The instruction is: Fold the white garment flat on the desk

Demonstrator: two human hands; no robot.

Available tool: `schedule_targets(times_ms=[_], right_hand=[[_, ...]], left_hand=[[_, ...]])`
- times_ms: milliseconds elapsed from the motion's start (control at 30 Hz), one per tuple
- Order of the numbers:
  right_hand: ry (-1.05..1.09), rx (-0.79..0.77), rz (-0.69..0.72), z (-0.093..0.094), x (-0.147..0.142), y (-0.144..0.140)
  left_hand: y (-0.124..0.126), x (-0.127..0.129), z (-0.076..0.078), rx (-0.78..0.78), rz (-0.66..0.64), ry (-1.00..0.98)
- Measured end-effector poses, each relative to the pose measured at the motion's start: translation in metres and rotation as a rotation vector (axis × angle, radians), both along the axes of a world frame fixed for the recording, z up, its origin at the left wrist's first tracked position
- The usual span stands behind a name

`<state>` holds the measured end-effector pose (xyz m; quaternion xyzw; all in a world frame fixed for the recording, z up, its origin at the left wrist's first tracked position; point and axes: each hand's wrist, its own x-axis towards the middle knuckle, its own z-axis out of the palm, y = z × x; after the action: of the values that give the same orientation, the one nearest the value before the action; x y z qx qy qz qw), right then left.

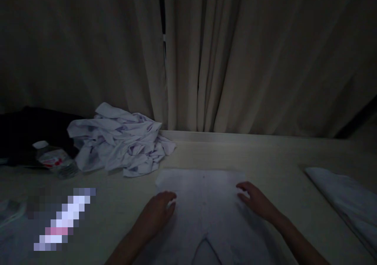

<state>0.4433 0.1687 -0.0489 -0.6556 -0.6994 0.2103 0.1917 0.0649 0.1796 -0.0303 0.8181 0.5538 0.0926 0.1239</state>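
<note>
A white button-up shirt [203, 202] lies spread flat in front of me, its row of small buttons running along the middle and the V-shaped neck opening at the bottom of the view. My left hand [159, 212] is at the shirt's left side, fingers curved and thumb apart, with nothing visible in its grasp. Over the right side is my right hand [255, 200], its fingers bent toward the shirt and the thumb separate from them. Whether either hand touches the cloth is hard to tell in the dim light.
A crumpled pile of white clothes [123, 139] sits at the back left, beside a clear plastic bottle [55, 159] and black cloth [29, 131]. White folded fabric [344, 202] lies at the right. Beige curtains [188, 60] hang behind the table [271, 159]. Something pixelated is at the left.
</note>
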Motion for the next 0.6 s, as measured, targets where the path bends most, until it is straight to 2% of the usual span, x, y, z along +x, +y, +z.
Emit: schedule_targets(times_ms=[67,133,200,267,367,467,533,600], right_hand=[[0.07,-0.006,0.041,-0.036,-0.007,-0.05],[0.058,0.059,0.053,-0.066,-0.021,-0.09],[0.015,0.193,0.099,-0.092,-0.042,-0.116],[-0.061,0.332,0.113,-0.112,-0.064,-0.127],[-0.176,0.407,0.135,-0.123,-0.082,-0.127],[-0.188,0.384,0.13,-0.111,-0.061,-0.124],[-0.17,0.313,-0.007,-0.099,-0.03,-0.122],[-0.177,0.18,-0.213,-0.092,0.004,-0.121]], left_hand=[[-0.042,-0.008,-0.039,0.059,-0.026,-0.022],[-0.073,-0.008,-0.069,0.228,-0.105,-0.026],[-0.093,0.0,-0.091,0.342,-0.221,-0.008],[-0.102,0.012,-0.105,0.384,-0.3,0.04],[-0.105,0.02,-0.115,0.385,-0.279,0.099],[-0.103,0.0,-0.11,0.346,-0.195,0.054],[-0.1,-0.026,-0.102,0.25,-0.016,0.019],[-0.096,-0.054,-0.092,0.075,0.258,0.009]])
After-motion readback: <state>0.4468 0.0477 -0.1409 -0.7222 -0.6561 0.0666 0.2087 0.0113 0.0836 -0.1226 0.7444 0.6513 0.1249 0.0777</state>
